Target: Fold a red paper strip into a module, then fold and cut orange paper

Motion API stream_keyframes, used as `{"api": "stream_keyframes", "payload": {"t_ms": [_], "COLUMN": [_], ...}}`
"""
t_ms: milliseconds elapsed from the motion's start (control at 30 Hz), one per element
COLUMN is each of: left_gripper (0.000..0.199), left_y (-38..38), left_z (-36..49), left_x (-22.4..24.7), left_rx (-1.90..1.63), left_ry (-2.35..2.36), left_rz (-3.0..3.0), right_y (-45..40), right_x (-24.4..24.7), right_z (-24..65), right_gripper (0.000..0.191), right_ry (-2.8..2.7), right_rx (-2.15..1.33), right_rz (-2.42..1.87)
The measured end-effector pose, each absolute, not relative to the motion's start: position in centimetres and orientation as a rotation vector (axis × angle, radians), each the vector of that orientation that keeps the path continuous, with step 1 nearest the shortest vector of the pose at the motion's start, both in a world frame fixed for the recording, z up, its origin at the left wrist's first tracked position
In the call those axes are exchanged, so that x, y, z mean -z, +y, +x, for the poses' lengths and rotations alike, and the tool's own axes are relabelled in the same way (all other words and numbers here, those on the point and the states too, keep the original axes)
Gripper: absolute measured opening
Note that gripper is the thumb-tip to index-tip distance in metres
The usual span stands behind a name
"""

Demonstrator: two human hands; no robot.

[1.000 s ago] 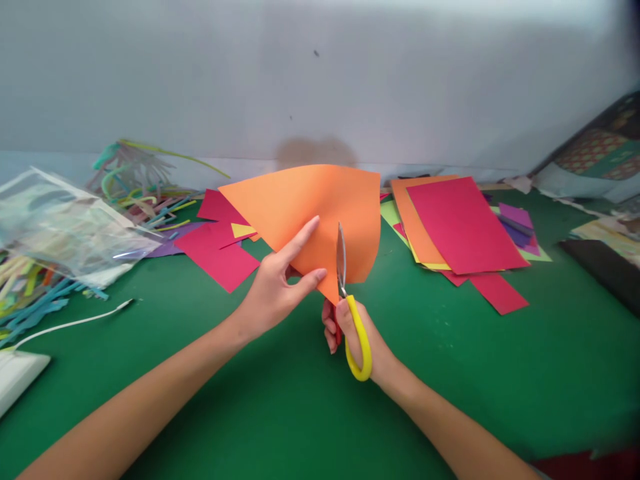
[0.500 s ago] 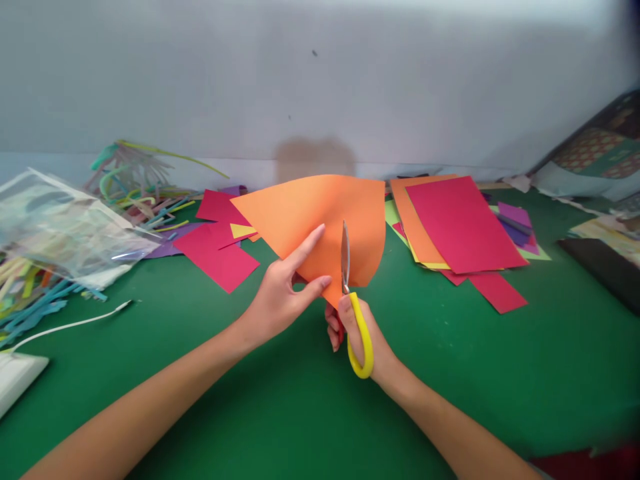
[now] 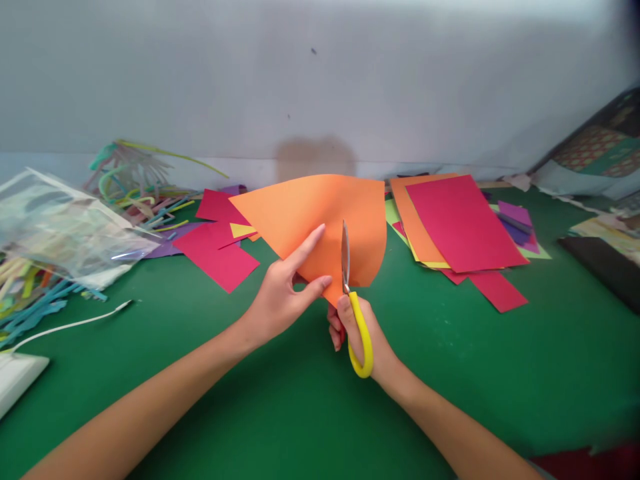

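Pinching orange paper (image 3: 320, 207) w/ L fingers (image 3: 306, 249); R fingers (image 3: 334, 320) grip scissors (image 3: 365, 328), prob. part-open, lower blade hidden.

Sheet (image 3: 295, 207) between bag (image 3: 65, 223) and paper stack (image 3: 465, 227)

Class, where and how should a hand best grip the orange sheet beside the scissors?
Probably grip the orange sheet by its lower left edge, coming from the left and pinching front and back: it looks thin and curved, and the scissors in the right hand crowd its lower right.
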State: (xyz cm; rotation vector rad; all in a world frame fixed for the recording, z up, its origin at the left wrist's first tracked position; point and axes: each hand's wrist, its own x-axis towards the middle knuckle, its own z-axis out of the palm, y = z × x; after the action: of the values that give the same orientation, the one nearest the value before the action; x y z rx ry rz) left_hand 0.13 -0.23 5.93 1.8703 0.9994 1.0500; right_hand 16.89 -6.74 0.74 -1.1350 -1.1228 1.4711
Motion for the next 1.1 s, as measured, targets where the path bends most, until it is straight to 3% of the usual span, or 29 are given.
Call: {"api": "stream_keyframes", "payload": {"t_ms": [1100], "left_gripper": [0.076], "left_y": [-0.43], "left_z": [0.38], "left_x": [-5.75], "left_rx": [-1.045], "left_ry": [1.008], "left_rz": [1.855], "right_y": [-6.98], "right_x": [-0.87], "right_z": [16.86], "right_gripper": [0.055], "right_ry": [-1.092], "right_rx": [-1.503], "right_rz": [-1.14]}}
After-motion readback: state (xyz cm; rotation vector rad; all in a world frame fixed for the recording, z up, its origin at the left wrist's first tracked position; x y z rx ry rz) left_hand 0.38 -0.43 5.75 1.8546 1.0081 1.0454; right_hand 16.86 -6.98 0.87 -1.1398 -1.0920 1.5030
